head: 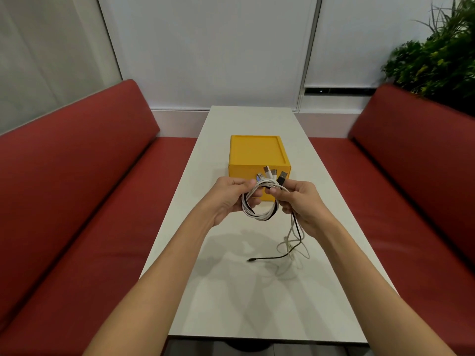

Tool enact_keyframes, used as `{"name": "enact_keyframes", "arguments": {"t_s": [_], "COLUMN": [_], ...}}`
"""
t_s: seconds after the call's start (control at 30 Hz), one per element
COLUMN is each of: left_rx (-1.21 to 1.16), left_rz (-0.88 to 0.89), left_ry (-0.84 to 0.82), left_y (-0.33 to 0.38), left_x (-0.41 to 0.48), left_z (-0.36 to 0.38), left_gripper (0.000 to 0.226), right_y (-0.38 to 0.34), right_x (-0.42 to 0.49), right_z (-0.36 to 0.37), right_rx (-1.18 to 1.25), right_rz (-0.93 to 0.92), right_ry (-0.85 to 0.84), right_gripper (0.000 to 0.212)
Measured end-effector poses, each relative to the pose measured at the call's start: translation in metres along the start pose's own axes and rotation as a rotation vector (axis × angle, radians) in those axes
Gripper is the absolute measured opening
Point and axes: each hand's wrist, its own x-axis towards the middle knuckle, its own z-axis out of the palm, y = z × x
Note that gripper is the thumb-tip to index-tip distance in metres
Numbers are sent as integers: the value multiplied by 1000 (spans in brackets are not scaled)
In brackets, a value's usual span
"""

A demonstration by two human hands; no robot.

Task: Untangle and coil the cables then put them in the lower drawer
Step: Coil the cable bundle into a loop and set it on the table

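Together, my left grip [228, 199] and right grip [300, 204] hold a coiled bundle of white and black cables [261, 216] above the white surface [231, 304], fingers curled round the loop. Its loose tails hang from my right grip onto the surface. The yellow square drawer box [254, 152] stands just behind.

A long white table [231, 304] runs away from the viewer. A yellow drawer box [254, 152] stands on it at mid-length, roughly centred. Nearer, right of centre, the loose ends of the cables [289, 253] lie on the tabletop. The white strands form slack loops, and one black strand [270, 258] reaches left, its plug [249, 260] resting on the surface.
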Motion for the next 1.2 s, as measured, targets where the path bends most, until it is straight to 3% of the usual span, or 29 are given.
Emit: {"name": "enact_keyframes", "arguments": {"t_s": [0.17, 0.23, 0.33, 0.43, 0.57, 0.73, 0.9, 1.1, 1.2], "left_rx": [118, 63, -14, -41, -405, -631, -568, -573, -523], "left_rz": [21, 7, 34, 46, -49, -152, -202, -240, -261], "left_ry": [-18, -3, 50, 83, -59, -146, -94, -206, -192], "left_y": [1, -2, -6, -9, -18, -27, -27, -17, -17], "left_x": [1, 1, 2, 1, -3, -7, -8, -12, -11], "left_z": [4, 6, 8, 13, 14, 15, 19, 8, 9], "left_gripper": [29, 30, 22, 24, 42, 25, 16, 41, 32], "right_y": [-2, -8, -11, -6, -3, -6, -3, -5, -7], "right_x": [1, 2, 3, 6, 11, 13, 12, 7, 4], "right_z": [1, 0, -2, -2, -6, -9, -11, -17, -19], "right_rx": [-73, -91, 1, 89, 249, 339, 306, 147, 95], "right_rz": [4, 2, 45, 69, 109, 154, 137, 100, 72], "right_ry": [-16, -32, -43, -28, 33, 28, 32, -24, -75], "right_gripper": [17, 17, 10, 17, 13, 12, 13, 13, 14]}}
